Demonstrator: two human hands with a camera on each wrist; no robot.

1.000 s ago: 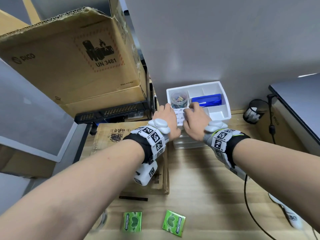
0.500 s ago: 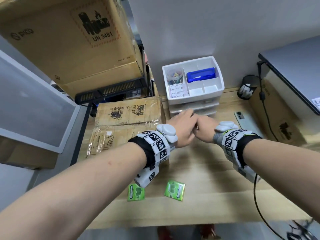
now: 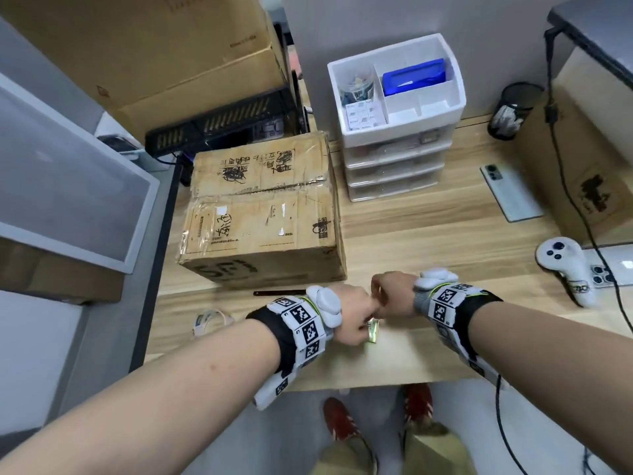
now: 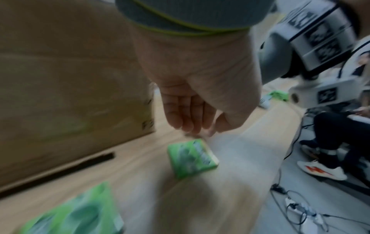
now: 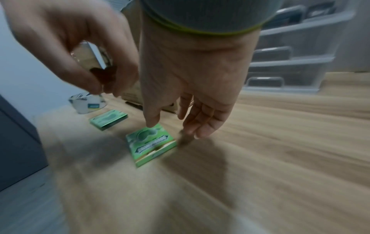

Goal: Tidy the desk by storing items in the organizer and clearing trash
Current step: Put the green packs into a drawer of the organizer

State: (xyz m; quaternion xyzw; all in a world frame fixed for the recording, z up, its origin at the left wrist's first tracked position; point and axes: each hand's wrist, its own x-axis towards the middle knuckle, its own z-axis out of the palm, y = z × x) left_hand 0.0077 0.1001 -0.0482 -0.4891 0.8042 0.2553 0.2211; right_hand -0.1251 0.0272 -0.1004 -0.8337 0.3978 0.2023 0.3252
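Observation:
Two flat green packets lie near the desk's front edge: one [image 5: 150,144] [image 4: 192,158] [image 3: 374,332] right under my hands, the other [image 5: 108,119] [image 4: 76,212] further left, hidden by my left wrist in the head view. My left hand [image 3: 368,320] [image 4: 196,129] points its fingers down just above the first packet and holds nothing. My right hand [image 3: 380,303] [image 5: 172,129] hangs over the same packet with loose fingers, its thumb close to the far edge. The white drawer organizer [image 3: 455,97] stands at the back, with a blue box [image 3: 414,77] in a top compartment.
A taped cardboard box [image 3: 263,207] sits left of the organizer, with a thin black strip [image 3: 279,293] in front of it. A tape roll [image 3: 209,320] lies at the left. On the right are a phone [image 3: 510,190], a white controller [image 3: 565,269] and a black cable [image 3: 582,214].
Both hands have drawn back from the organizer's top to the desk's front edge and dropped low over the green packets. The head view has tilted down.

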